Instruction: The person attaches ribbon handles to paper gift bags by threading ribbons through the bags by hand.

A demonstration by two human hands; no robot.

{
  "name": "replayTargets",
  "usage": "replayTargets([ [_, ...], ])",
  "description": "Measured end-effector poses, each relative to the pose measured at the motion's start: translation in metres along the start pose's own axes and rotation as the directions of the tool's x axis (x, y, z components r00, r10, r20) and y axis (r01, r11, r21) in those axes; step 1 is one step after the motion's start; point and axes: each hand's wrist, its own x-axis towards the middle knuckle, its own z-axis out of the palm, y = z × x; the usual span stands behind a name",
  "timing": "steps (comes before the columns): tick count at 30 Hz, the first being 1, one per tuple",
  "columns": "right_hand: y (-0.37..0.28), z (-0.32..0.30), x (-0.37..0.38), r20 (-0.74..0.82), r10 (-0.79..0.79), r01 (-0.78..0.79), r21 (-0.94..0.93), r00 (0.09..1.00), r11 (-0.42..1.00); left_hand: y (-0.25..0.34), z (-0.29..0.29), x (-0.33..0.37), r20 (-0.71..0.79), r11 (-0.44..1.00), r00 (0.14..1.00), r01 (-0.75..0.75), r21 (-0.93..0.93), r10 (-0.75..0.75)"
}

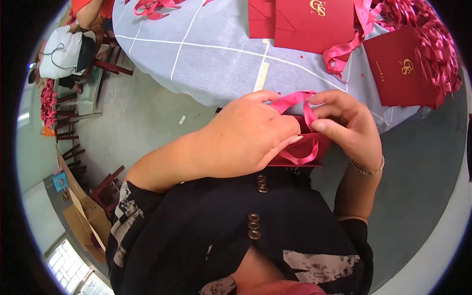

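Observation:
A small red paper gift bag (pixel 323 143) is held close against my body, just below the table's near edge. My left hand (pixel 260 130) is closed over the bag's left side and hides much of it. At the bag's mouth, my right hand (pixel 351 120) pinches a pink ribbon (pixel 290 101) between thumb and fingers. That ribbon arches over the far side of the opening. A second pink ribbon loop (pixel 306 160) hangs on the bag's near face. The ribbon ends inside the bag are hidden.
A blue-grey checked cloth (pixel 216 61) covers the table. Flat red bags (pixel 314 27) lie at its far side, loose ribbon (pixel 339 59) beside them. At right is a stack of ribboned bags (pixel 396 69). Another person (pixel 88 14) sits upper left; stools (pixel 105 184) and a carton (pixel 86 216) stand at left.

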Motion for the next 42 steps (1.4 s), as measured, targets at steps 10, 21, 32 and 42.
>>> replayTargets([
  [10, 0.035, 0.000, 0.033, -0.529, -0.470, 0.477, -0.134, 0.707, 0.869, 0.001, 0.001, -0.003, -0.042, 0.992, 0.991, -0.125, -0.003, 0.125],
  [21, 0.042, -0.026, 0.012, -0.108, -0.245, 0.262, 0.195, 0.963, 0.945, -0.004, 0.003, 0.002, -0.137, 0.919, 0.913, -0.392, -0.045, 0.383],
  [32, 0.010, 0.010, -0.031, 0.140, -0.417, 0.440, -0.285, 0.898, 0.852, -0.011, -0.037, 0.002, -0.370, 0.955, 0.884, -0.232, 0.184, 0.286],
  [42, -0.007, 0.056, 0.005, 0.005, -0.807, 0.396, -0.873, 0.591, 0.285, -0.010, 0.000, 0.002, -0.356, 0.739, 0.900, -0.058, -0.671, -0.253],
])
